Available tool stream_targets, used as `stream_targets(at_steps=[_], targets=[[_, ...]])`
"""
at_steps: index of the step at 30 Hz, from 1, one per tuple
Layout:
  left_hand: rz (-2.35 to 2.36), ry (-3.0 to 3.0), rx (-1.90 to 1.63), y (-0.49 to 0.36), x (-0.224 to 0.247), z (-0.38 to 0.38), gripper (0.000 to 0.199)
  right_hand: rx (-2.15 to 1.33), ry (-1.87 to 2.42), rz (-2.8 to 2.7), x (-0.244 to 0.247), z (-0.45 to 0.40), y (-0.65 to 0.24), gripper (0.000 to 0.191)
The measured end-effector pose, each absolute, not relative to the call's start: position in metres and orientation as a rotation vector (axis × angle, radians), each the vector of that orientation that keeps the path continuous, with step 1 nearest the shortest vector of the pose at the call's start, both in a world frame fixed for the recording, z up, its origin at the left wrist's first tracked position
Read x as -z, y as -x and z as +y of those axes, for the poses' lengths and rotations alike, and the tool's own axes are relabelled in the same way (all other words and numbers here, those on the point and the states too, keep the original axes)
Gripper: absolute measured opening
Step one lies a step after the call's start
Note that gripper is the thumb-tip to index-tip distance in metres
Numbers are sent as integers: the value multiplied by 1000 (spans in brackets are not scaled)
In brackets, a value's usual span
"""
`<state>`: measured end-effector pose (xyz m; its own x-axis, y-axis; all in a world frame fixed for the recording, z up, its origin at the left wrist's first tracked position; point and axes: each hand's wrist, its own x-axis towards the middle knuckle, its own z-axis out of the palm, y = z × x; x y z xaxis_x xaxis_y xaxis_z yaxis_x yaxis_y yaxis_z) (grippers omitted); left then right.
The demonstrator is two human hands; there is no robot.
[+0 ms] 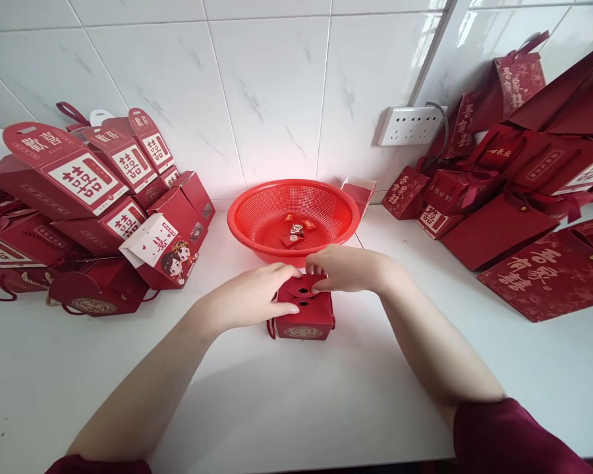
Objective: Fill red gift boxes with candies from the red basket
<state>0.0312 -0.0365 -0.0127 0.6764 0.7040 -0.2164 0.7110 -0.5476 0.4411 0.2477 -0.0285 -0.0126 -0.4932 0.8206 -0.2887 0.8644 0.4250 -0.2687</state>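
On the white counter in front of me stands a small red gift box (305, 324) with a gold pattern on its front and twisted red cord at its sides. Two dark round holes show in its top flaps. My left hand (257, 297) grips the box from the left, its thumb lying on the near flap and its fingers at the far side. My right hand (348, 268) holds the far flap from the right with bent fingers, some fingertips hidden behind it. Just behind the box sits a red mesh basket (247, 230) with several wrapped candies (296, 230) on its bottom.
Stacked red boxes (84, 181) crowd the left side, with a white-and-red box (161, 250) nearest the middle. More red bags and boxes (538, 263) fill the right. A power strip (410, 126) is on the tiled wall, and a small open box (360, 191) stands behind the basket.
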Motion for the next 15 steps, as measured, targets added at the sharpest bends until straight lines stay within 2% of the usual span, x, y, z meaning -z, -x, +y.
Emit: stream_targets(at_steps=[4,10,15], targets=[[1071,-2434,-1,-32,13,-38,48,475,-1509,2518,13,-28,-242,15],[1019,-2471,7,-34,12,-38,19,465,-1489,2516,14,-27,-240,18],[1013,-2450,-5,-34,15,-35,22,468,-1500,2506,16,-27,-240,16]])
